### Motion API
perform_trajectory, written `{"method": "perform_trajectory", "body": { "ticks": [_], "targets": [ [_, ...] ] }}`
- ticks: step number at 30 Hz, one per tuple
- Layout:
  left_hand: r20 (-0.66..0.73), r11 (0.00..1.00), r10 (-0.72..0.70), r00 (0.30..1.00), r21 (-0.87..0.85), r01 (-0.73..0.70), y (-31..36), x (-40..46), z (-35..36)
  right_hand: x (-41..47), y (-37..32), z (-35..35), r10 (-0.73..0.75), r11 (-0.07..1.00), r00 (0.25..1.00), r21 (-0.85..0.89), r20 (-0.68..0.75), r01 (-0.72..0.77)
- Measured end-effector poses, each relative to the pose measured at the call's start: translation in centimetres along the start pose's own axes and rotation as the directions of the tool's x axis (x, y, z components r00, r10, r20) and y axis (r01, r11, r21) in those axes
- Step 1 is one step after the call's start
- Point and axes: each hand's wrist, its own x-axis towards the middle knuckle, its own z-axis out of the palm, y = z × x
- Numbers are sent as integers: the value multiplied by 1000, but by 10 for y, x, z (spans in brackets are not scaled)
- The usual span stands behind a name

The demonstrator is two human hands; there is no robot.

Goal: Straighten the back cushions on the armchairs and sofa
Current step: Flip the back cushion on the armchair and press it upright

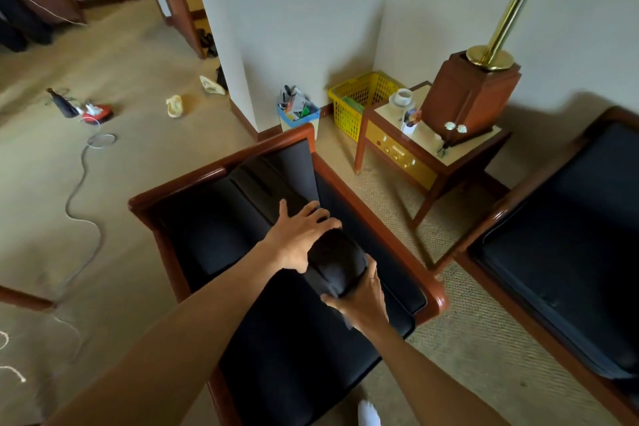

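A wooden-framed armchair (349, 190) with black upholstery stands in the middle of the view. Its black back cushion (273, 183) lies tilted across the chair, one rounded end near me. My left hand (300, 239) lies on top of that cushion with its fingers spread flat. My right hand (363, 297) grips the near end of the cushion from below, thumb and fingers curled round it. A second black seat with a wooden frame (560, 228) stands at the right.
A side table (428, 149) with a brass lamp (484, 59) stands between the two seats. A yellow basket (359, 100) and a small full bin (297, 111) sit by the wall. A cable (81, 183) and small items lie on the carpet at left.
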Motion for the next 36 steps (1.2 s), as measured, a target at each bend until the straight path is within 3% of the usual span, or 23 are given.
{"method": "perform_trajectory", "body": {
  "ticks": [7,11,16,21,27,30,32,36],
  "targets": [
    [5,999,37,999,10,-37,29,55,-29,40,26,-32,25,1000,999,2,-26,-25],
    [-53,997,-40,998,-66,36,15,58,-60,64,2,-67,-120,990,992,-79,-37,117],
    [-176,948,-260,949,-236,216,-33,13,-65,77,-61,-85,-328,924,942,-180,78,336],
    [-146,837,-472,869,-383,391,-52,-43,-46,81,-103,-62,-462,815,843,-244,273,526],
    [-205,791,-501,841,-503,349,-67,-71,5,83,-103,-20,-538,740,759,-226,368,634],
    [-168,778,-528,833,-489,394,-76,-76,10,92,-71,-24,-504,723,749,-264,430,638],
    [-145,778,-539,830,-462,425,-75,-76,12,100,-36,-35,-407,715,793,-383,453,585],
    [-105,827,-537,837,-260,498,-64,-60,7,110,-7,-41,-305,716,849,-483,432,503]
  ]
}}
